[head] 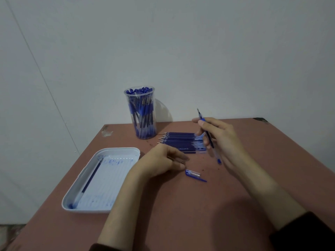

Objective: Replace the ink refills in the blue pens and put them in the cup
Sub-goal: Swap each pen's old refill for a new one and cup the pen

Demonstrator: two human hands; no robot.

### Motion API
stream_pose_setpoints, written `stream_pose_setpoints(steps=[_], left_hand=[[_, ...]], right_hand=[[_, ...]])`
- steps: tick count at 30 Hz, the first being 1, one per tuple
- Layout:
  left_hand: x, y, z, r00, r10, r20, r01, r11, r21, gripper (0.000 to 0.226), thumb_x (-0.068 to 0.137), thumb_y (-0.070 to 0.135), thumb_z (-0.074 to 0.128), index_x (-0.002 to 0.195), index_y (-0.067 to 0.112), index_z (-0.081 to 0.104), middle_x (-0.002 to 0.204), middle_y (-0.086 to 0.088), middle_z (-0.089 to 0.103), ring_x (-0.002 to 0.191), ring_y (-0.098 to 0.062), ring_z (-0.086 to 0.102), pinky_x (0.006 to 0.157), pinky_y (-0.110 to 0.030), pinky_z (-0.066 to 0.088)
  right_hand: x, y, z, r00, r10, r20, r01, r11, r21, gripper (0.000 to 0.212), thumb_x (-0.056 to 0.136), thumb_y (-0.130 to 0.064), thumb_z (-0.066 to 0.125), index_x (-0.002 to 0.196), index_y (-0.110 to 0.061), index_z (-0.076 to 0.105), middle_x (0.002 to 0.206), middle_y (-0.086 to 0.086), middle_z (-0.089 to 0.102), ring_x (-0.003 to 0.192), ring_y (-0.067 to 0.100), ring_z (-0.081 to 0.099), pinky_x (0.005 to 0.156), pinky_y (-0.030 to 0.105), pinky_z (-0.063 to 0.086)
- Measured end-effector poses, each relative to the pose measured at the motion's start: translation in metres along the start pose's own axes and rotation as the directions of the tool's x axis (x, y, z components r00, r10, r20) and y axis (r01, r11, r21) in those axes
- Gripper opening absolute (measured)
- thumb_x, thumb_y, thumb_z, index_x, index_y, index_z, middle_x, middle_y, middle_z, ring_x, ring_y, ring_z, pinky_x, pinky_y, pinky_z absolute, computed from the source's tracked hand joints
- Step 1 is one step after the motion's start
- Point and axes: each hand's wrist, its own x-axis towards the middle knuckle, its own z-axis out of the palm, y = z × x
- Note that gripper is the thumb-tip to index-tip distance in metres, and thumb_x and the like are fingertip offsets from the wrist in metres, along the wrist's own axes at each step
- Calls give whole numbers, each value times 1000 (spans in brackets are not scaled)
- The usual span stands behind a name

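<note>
Over table (181, 205), right grip (220, 140) around pen (209, 137)

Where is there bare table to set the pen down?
Free: the near tabletop between the white tray and right forearm, and the far right beyond the right hand. Crowded: around the cup, refill row and pen cap.

Left hand (163, 161): I see it low over the surface (181, 205), palm down, fingers loosely curled toward thumb; contents unclear. Right hand (220, 140): raised, fingers gripping a pen (201, 115).
</note>
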Motion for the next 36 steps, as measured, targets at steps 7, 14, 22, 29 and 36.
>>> stream_pose_setpoints(steps=[7,14,22,29,36], left_hand=[[7,-5,7,970,101,-220,-88,994,66,11,79,15,75,78,26,75,80,6,73,75,-5,65,72,-16,52],[8,7,3,914,-57,-402,-287,610,-739,11,87,3,63,91,10,69,78,1,69,72,-7,67,65,-14,52],[9,8,2,946,-72,-315,-244,482,-842,11,87,3,60,92,10,68,73,2,68,66,-4,65,62,-14,53],[8,6,7,955,22,-295,-235,661,-713,11,86,5,63,87,13,70,74,4,70,66,-5,62,63,-14,51],[9,6,9,919,62,-389,-314,709,-631,29,84,3,67,110,13,65,85,0,73,76,-7,68,65,-18,51]], right_hand=[[0,4,-1,1000,0,26,4,992,-129,14,91,-20,60,93,-21,74,69,-2,58,51,11,41,45,21,33],[-4,11,3,983,-148,109,183,855,-486,9,87,-28,64,90,-29,73,77,-12,68,71,10,55,72,30,46],[-6,11,4,972,-189,142,236,797,-556,10,86,-24,66,90,-29,74,79,-16,69,72,3,57,75,34,52],[-6,14,5,961,-227,160,276,709,-649,12,85,-28,66,94,-27,73,85,-8,68,80,12,59,78,37,48],[-9,11,7,960,-210,185,280,728,-626,11,87,-25,64,92,-25,74,70,-4,68,66,17,59,65,30,45]])
